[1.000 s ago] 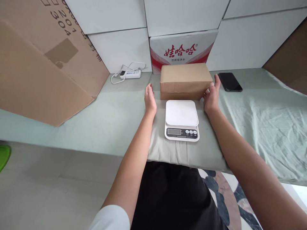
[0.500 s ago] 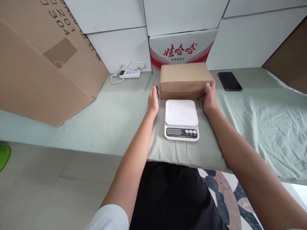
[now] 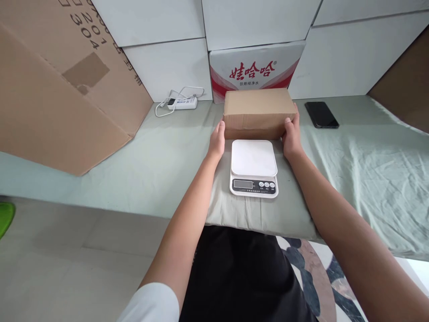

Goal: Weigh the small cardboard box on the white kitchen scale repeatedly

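Observation:
A plain brown cardboard box (image 3: 258, 112) sits on the green-clothed table (image 3: 161, 165), just behind a white digital kitchen scale (image 3: 254, 167). My left hand (image 3: 217, 142) presses flat against the box's left end. My right hand (image 3: 291, 136) grips the box's right end, with the thumb on its front face. The box rests on the cloth between both hands. Nothing lies on the scale's platform.
A red-and-white printed carton (image 3: 254, 71) stands against white boxes behind. A black phone (image 3: 321, 115) lies to the right, a white power strip with cable (image 3: 182, 103) to the left. A large brown cardboard sheet (image 3: 63, 85) leans at far left.
Both hands moved inward from beside the box until they closed on its two ends. The box and scale have stayed in place.

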`<state>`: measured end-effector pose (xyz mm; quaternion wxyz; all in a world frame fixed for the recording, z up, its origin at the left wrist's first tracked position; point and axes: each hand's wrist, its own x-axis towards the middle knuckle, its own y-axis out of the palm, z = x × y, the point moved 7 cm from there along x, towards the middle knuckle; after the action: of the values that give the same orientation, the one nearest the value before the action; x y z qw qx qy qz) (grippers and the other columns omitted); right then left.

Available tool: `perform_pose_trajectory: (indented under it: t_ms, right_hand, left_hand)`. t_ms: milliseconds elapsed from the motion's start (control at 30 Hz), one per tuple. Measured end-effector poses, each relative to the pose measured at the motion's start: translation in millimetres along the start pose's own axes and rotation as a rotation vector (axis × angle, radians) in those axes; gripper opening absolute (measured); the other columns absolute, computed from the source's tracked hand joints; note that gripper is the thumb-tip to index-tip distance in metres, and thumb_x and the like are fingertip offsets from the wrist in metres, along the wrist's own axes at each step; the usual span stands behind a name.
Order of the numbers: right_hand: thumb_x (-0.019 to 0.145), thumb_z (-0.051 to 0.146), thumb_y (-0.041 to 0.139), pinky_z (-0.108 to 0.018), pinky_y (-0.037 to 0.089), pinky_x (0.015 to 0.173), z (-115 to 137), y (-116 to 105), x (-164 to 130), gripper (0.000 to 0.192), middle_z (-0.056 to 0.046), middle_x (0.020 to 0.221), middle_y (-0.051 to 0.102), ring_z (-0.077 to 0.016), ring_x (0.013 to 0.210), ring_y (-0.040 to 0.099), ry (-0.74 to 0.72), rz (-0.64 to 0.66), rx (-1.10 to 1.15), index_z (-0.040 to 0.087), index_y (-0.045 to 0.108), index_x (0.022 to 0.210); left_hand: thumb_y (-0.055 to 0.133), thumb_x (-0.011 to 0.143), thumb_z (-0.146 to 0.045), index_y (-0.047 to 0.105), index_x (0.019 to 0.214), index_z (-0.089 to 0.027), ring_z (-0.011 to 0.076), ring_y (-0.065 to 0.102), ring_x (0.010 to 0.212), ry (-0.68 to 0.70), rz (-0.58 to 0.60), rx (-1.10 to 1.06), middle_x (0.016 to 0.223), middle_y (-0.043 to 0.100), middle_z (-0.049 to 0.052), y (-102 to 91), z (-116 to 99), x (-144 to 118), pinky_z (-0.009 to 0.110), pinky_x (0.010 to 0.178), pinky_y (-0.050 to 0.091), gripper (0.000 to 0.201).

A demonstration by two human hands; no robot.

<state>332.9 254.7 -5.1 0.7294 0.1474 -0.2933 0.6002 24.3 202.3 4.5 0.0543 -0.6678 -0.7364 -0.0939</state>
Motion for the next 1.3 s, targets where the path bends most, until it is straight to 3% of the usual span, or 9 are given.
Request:
perform_pose_trajectory:
  t_ms: [167,267,367,467,533,633,833,1033,1300]
  right_hand:
    - [0.072,0.103,0.055,-0.067,0.019,0.148,36.6,3.1,0.1,0.109,-0.002,0.176,0.049,-0.0348,0.173,0.038,0.01,-0.015,0.08,0.041,0.048,0.162]
    - [0.086,0.088,0.061,-0.059,0.02,0.151,85.7,-9.4,-8.4,0.094,0.004,0.183,0.042,-0.031,0.177,0.032,-0.081,-0.027,0.102,0.048,0.04,0.169]
    - [0.098,0.078,0.056,-0.058,0.021,0.151,138.7,-28.7,-33.0,0.088,0.009,0.19,0.029,-0.0313,0.181,0.023,-0.213,-0.012,0.065,0.049,0.03,0.176]
    - [0.101,0.074,0.053,-0.063,0.013,0.151,171.9,-38.9,-69.6,0.09,0.009,0.191,0.024,-0.0336,0.182,0.019,-0.341,0.059,0.016,0.049,0.022,0.181]
    - [0.101,0.073,0.053,-0.068,0.012,0.15,176.0,-41.9,-92.0,0.092,0.003,0.191,0.023,-0.0361,0.182,0.017,-0.359,0.062,0.003,0.045,0.019,0.182]
    - [0.099,0.077,0.058,-0.07,0.021,0.147,162.8,-42.2,-113.5,0.098,-0.006,0.192,0.022,-0.04,0.181,0.018,-0.247,0.015,-0.026,0.038,0.022,0.182]
    - [0.096,0.081,0.058,-0.069,0.031,0.143,152.7,-36.2,-126.7,0.104,-0.015,0.183,0.037,-0.0402,0.177,0.029,-0.134,0.011,-0.075,0.03,0.024,0.179]
    - [0.094,0.087,0.055,-0.073,0.035,0.139,155.4,-41.0,-127.1,0.1,-0.015,0.18,0.041,-0.043,0.168,0.043,-0.058,-0.008,-0.103,0.033,0.031,0.175]
    - [0.091,0.09,0.057,-0.073,0.028,0.142,155.0,-43.3,-126.2,0.103,-0.016,0.175,0.044,-0.0452,0.174,0.03,-0.034,-0.047,-0.118,0.03,0.036,0.172]
  left_hand:
    - [0.038,0.099,-0.092,0.063,0.158,-0.026,0.0293,0.044,0.173,0.114,0.012,0.014,0.176,0.058,0.009,4.4,-20.3,-2.5,0.044,0.143,0.035,0.092]
    - [0.039,0.096,-0.097,0.064,0.159,-0.03,0.0309,0.044,0.173,0.209,0.0,0.05,0.176,0.059,0.006,1.8,-50.3,-16.3,0.044,0.142,0.037,0.096]
    - [0.038,0.099,-0.094,0.061,0.162,-0.032,0.031,0.044,0.173,0.294,0.018,0.076,0.177,0.058,0.003,-2.6,-84.7,-54.4,0.043,0.141,0.039,0.092]
    - [0.035,0.104,-0.087,0.057,0.166,-0.031,0.0311,0.044,0.173,0.29,0.026,0.086,0.178,0.056,0.005,-8.3,-99.7,-105.4,0.044,0.142,0.04,0.086]
    - [0.036,0.105,-0.085,0.056,0.167,-0.03,0.0318,0.046,0.172,0.245,0.026,0.084,0.178,0.057,0.007,-10.5,-94.9,-133.5,0.045,0.142,0.04,0.086]
    - [0.037,0.103,-0.087,0.059,0.165,-0.031,0.0326,0.049,0.17,0.169,-0.025,0.045,0.173,0.062,0.008,-14.2,-77.6,-155.3,0.047,0.141,0.042,0.086]
    - [0.039,0.103,-0.086,0.062,0.163,-0.031,0.0329,0.052,0.168,0.113,-0.065,0.044,0.172,0.064,0.008,-19.2,-62.4,-156.4,0.049,0.141,0.043,0.084]
    - [0.038,0.105,-0.084,0.058,0.166,-0.031,0.0337,0.052,0.167,0.1,-0.049,0.038,0.173,0.062,0.007,-17.1,-62.3,-161.6,0.049,0.14,0.045,0.084]
    - [0.04,0.107,-0.081,0.06,0.165,-0.031,0.0338,0.054,0.166,0.104,-0.061,0.052,0.172,0.063,0.006,-17.4,-62.0,-163.9,0.048,0.139,0.046,0.079]
